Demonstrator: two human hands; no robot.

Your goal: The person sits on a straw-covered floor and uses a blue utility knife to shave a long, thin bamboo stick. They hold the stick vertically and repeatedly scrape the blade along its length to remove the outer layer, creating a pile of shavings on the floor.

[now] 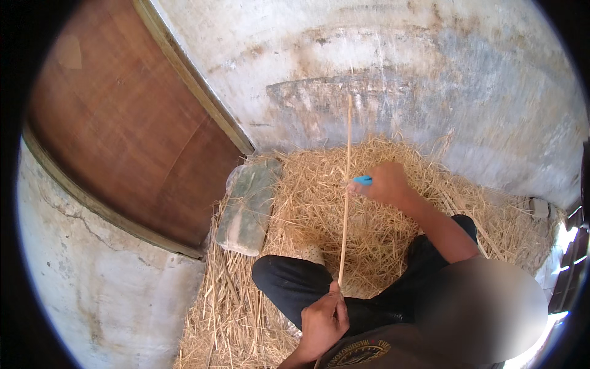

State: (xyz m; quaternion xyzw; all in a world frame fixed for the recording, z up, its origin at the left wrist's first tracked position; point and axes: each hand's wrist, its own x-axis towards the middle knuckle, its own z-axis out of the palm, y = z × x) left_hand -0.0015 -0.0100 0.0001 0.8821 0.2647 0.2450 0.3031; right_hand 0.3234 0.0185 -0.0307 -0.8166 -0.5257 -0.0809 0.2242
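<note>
Nearest the camera: a blurred rounded patch (pixel 485 310) at lower right, overlapping a dark shirt (pixel 402 345). Beyond it, largest first, rose a pale plastered wall (pixel 393 74), stained brown and grey, worn darker in a broad band low down. At left stood a reddish-brown door panel (pixel 135 117) in a wooden frame (pixel 190 80). Loose yellow straw (pixel 313 215) covered the ground from the wall's foot to the lower edge, its stems lying in all directions. The person sat low amid it in dark trousers (pixel 286 280), knees bent and spread apart. Near the door corner a flat grey-green slab (pixel 249 206) rested on the straw, stray stems across its top.

A long, slender, pale stick (pixel 344 237) ran up from the lap, between the knees, its far end showing against the wall. Left hand (pixel 324 320), low before the shirt: grip closed round the stick's near part, thumb along it. Right hand (pixel 384 183), farther out over the straw: grip closed on a small blue object (pixel 363 180), mostly hidden by the fingers. Those fingertips reached the stick's line; actual contact could not be told.
</note>
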